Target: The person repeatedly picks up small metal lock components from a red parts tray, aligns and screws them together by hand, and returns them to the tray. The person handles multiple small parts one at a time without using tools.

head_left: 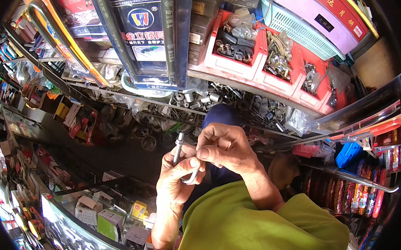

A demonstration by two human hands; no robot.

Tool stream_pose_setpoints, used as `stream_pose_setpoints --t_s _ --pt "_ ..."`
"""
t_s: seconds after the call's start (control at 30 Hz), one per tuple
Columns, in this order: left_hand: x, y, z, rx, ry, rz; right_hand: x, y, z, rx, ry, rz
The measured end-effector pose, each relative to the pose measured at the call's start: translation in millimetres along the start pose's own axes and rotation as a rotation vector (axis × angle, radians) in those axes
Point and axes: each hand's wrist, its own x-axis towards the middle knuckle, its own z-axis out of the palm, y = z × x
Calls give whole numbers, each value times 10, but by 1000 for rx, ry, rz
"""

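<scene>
A silver metal hook bolt [178, 149] stands tilted in front of my body, its shaft up and its curved end low by my palm. My left hand [170, 177] is closed round it, the thumb and fingers pressing on the shaft. Close beside it, my right hand [232, 150] is closed, its thumb and fingertips pinched together near my left fingertips. Whatever those right fingers hold, if anything, is too small or hidden to make out.
Ahead are red bins [295, 86] of metal fittings and a shelf with loose hardware [212, 97]. A blue packaged lock [145, 36] stands upright at the far side. To the left runs a glass display case [85, 233]; at right, a metal rail [372, 185] juts out.
</scene>
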Motion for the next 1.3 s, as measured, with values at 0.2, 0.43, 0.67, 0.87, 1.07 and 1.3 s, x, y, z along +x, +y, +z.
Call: stream_pose_setpoints --t_s 0.2,0.43,0.67,0.87,1.07,1.3 --pt "22 -30 -21 -1 25 -8 3 7 -84 -58 -26 17" --pt "19 13 39 6 81 -6 18 9 -89 -38 -51 -119" --pt "20 4 34 46 43 -20 -16 35 -109 -4 8 -65" --pt "39 0 15 62 38 -18 -29 23 -147 94 35 -16" --pt "31 10 36 52 36 0 -30 62 -122 6 116 67" --pt "39 3 26 57 38 4 -37 -9 -97 52 119 62"
